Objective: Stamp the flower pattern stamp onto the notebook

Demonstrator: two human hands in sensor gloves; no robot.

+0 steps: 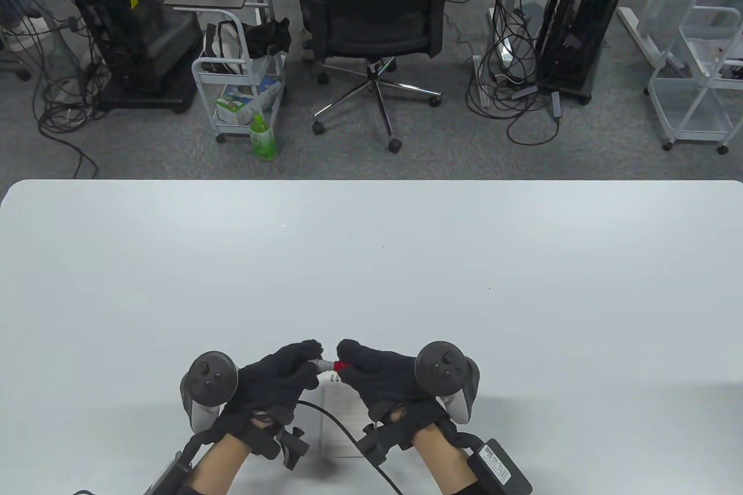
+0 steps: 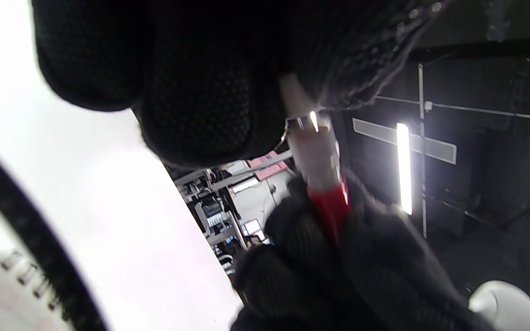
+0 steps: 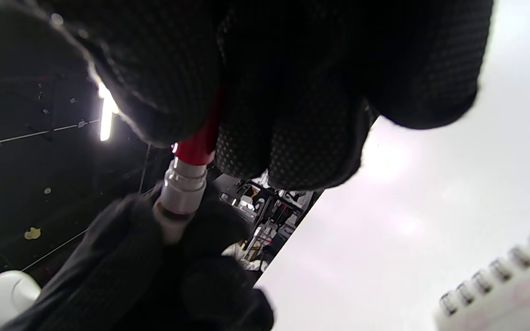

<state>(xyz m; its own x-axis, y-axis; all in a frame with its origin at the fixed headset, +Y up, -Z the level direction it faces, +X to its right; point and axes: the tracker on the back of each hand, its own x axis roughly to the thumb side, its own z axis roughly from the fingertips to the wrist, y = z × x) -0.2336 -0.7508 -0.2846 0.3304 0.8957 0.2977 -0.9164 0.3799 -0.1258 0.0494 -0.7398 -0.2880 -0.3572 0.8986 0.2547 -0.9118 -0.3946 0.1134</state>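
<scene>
- The fingertips point(image 1: 310, 349) of the left hand point(image 1: 277, 380) pinch the pale, silvery end of the stamp point(image 1: 332, 366); the fingers of the right hand point(image 1: 377, 374) curl around and pinch its red end.
- In the left wrist view the left fingers point(image 2: 200, 92) are pressed together around the pale barrel of the stamp point(image 2: 322, 170), with the right hand's fingers point(image 2: 352, 271) wrapped over the red part.
- In the right wrist view the red section of the stamp point(image 3: 190, 156) runs up into the right fingers point(image 3: 292, 128), and its ringed silver collar runs down into the left hand point(image 3: 145, 266).
- The stamp's long axis lies roughly level, running left to right between the two hands, pale end to the left and red end to the right.
- It is held above the table point(image 1: 371, 263), near its front edge.
- Both hands sit close together, knuckles up, fingertips facing each other, each with a tracker on its back.
- The notebook point(image 1: 339, 419) lies flat on the table below and between the hands, its spiral binding point(image 3: 499, 271) visible in the right wrist view.
- Whether the stamp is in one piece or two I cannot tell.
</scene>
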